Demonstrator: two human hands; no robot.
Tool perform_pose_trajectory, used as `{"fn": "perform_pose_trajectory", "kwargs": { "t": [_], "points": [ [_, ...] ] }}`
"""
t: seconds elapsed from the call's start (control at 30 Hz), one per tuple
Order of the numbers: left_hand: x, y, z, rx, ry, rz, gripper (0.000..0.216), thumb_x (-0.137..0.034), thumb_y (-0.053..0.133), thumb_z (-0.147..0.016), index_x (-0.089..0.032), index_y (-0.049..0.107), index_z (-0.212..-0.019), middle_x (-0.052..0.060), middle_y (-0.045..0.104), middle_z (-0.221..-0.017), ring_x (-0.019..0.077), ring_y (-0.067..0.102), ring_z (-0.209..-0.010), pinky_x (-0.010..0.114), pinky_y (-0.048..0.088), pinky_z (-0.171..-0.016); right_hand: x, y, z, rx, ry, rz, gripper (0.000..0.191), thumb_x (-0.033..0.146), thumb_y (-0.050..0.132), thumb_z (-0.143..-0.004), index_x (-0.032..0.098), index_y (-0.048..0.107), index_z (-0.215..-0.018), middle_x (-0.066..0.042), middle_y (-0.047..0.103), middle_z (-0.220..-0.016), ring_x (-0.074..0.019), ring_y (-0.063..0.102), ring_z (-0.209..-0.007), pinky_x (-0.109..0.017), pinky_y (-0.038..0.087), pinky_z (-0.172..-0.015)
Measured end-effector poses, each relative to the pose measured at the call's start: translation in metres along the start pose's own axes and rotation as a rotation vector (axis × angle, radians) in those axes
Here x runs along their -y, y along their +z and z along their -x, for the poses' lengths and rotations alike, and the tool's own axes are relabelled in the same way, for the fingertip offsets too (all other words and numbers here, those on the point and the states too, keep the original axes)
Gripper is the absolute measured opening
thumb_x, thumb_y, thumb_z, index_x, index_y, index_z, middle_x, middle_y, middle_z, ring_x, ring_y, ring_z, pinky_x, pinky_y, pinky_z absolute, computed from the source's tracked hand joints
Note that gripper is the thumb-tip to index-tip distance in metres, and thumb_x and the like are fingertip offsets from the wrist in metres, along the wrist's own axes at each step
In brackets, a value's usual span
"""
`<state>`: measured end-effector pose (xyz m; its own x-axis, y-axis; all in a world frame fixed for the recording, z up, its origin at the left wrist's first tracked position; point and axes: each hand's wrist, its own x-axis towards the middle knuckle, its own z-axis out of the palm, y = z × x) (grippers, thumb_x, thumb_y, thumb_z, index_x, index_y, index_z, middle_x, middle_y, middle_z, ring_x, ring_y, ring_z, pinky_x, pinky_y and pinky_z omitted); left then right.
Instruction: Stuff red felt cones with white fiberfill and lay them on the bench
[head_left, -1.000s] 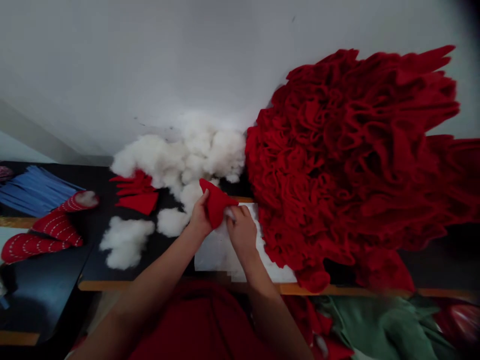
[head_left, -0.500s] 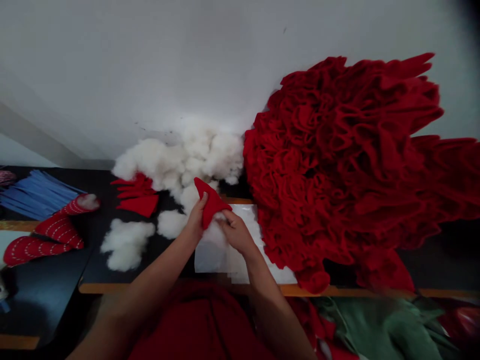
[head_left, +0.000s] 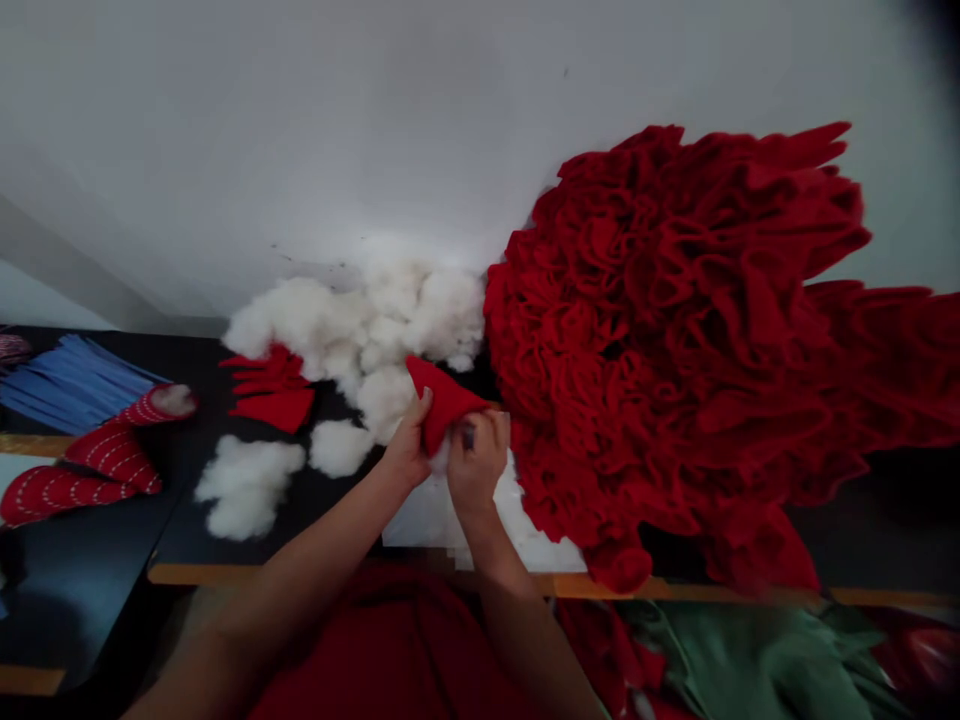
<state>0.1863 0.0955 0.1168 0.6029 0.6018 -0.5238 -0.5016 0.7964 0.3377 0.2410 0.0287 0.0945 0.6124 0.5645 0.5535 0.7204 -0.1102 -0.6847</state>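
My left hand (head_left: 409, 450) grips a small red felt cone (head_left: 442, 400) from its left side, point aimed up and to the left. My right hand (head_left: 476, 465) is closed at the cone's open end, fingers pressed on a bit of white stuffing there. Both hands hover over a white sheet (head_left: 427, 515) on the black table (head_left: 315, 500). Behind them lies a heap of white stuffing (head_left: 360, 320).
A big pile of red felt pieces (head_left: 675, 350) fills the right side. Flat red felt cut-outs (head_left: 274, 390) and two loose stuffing tufts (head_left: 247, 485) lie left of my hands. Stitched red cones (head_left: 97, 455) and blue strips (head_left: 67, 375) sit far left. Green cloth (head_left: 750, 650) lies below the table edge.
My right hand has closed up against the cone's open end, and the cone has shifted slightly right and up. The view has drifted a little.
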Motion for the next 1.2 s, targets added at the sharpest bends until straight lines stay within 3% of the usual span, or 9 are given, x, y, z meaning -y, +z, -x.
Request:
{"fn": "perform_pose_trajectory", "kwargs": {
  "t": [0.17, 0.27, 0.37, 0.5, 0.6, 0.73, 0.93, 1.1, 1.2],
  "points": [
    [-0.002, 0.001, 0.006, 0.128, 0.021, -0.046, 0.031, -0.034, 0.054, -0.078, -0.01, 0.06, -0.097, 0.01, 0.067, -0.092, 0.02, 0.062, -0.089, 0.03, 0.047, -0.084, -0.003, 0.002, 0.011, 0.212, -0.242, 0.027, 0.043, 0.009, 0.031, -0.078, 0.01, 0.045, -0.118, -0.017, 0.049, -0.118, -0.026, 0.038, -0.117, -0.05, 0.034, -0.095],
    [0.001, -0.002, 0.013, 0.232, 0.117, -0.205, 0.034, -0.019, 0.064, -0.07, -0.013, 0.059, -0.103, 0.009, 0.065, -0.104, 0.0204, 0.06, -0.096, 0.029, 0.045, -0.087, -0.006, 0.0, 0.004, 0.335, -0.219, 0.018, 0.045, 0.008, 0.034, -0.074, 0.008, 0.05, -0.116, -0.017, 0.056, -0.11, -0.0272, 0.044, -0.11, -0.05, 0.036, -0.094],
    [0.002, -0.007, 0.018, 0.292, 0.125, -0.308, 0.039, -0.014, 0.068, -0.065, -0.015, 0.06, -0.102, 0.008, 0.065, -0.105, 0.0196, 0.059, -0.097, 0.026, 0.045, -0.087, -0.01, -0.005, -0.009, 0.434, -0.119, -0.053, 0.042, 0.01, 0.039, -0.071, 0.012, 0.056, -0.109, -0.014, 0.06, -0.104, -0.0257, 0.051, -0.102, -0.044, 0.043, -0.089],
    [-0.006, -0.009, 0.017, 0.268, 0.092, -0.335, 0.044, -0.019, 0.075, -0.057, -0.015, 0.061, -0.099, 0.008, 0.066, -0.099, 0.0209, 0.061, -0.092, 0.027, 0.047, -0.081, -0.012, -0.01, -0.012, 0.296, 0.018, -0.134, 0.038, 0.01, 0.043, -0.069, 0.016, 0.059, -0.103, -0.01, 0.062, -0.096, -0.0212, 0.057, -0.092, -0.035, 0.049, -0.08],
    [-0.017, -0.003, 0.013, 0.13, 0.113, -0.308, 0.035, -0.032, 0.07, -0.064, -0.011, 0.062, -0.091, 0.01, 0.068, -0.088, 0.0203, 0.063, -0.083, 0.029, 0.049, -0.077, -0.006, -0.01, -0.009, 0.172, -0.055, -0.145, 0.034, 0.008, 0.041, -0.071, 0.017, 0.061, -0.097, -0.009, 0.061, -0.091, -0.0199, 0.057, -0.09, -0.034, 0.05, -0.077],
    [-0.024, 0.006, 0.011, 0.04, 0.176, -0.168, 0.027, -0.026, 0.06, -0.073, -0.012, 0.06, -0.096, 0.006, 0.068, -0.085, 0.0167, 0.064, -0.079, 0.028, 0.049, -0.079, 0.009, -0.009, -0.009, 0.13, -0.18, -0.161, 0.036, 0.007, 0.04, -0.077, 0.018, 0.058, -0.106, -0.011, 0.056, -0.1, -0.0197, 0.055, -0.095, -0.035, 0.049, -0.08],
    [-0.024, -0.003, 0.019, 0.284, -0.031, -0.095, 0.057, -0.055, 0.038, -0.079, -0.009, 0.06, -0.104, 0.012, 0.068, -0.089, 0.0248, 0.062, -0.089, 0.036, 0.047, -0.082, 0.018, 0.0, 0.003, 0.421, -0.464, -0.091, 0.039, 0.006, 0.034, -0.081, 0.011, 0.054, -0.114, -0.015, 0.053, -0.115, -0.0269, 0.036, -0.119, -0.05, 0.037, -0.097],
    [-0.013, -0.006, 0.024, 0.29, -0.003, -0.177, 0.052, -0.05, 0.048, -0.078, -0.008, 0.058, -0.108, 0.013, 0.067, -0.093, 0.0223, 0.062, -0.089, 0.034, 0.044, -0.087, 0.012, 0.015, 0.006, 0.497, -0.258, -0.056, 0.048, 0.01, 0.039, -0.081, 0.011, 0.039, -0.129, -0.016, 0.047, -0.126, -0.029, 0.034, -0.123, -0.053, 0.035, -0.098],
    [-0.009, -0.002, 0.024, 0.243, 0.086, -0.208, 0.042, -0.039, 0.055, -0.077, -0.013, 0.056, -0.11, 0.01, 0.066, -0.099, 0.022, 0.061, -0.094, 0.035, 0.042, -0.091, 0.01, 0.01, 0.0, 0.491, -0.233, -0.083, 0.053, 0.013, 0.044, -0.079, 0.015, 0.035, -0.132, -0.013, 0.046, -0.127, -0.0291, 0.033, -0.124, -0.054, 0.031, -0.101]
  ]
}}
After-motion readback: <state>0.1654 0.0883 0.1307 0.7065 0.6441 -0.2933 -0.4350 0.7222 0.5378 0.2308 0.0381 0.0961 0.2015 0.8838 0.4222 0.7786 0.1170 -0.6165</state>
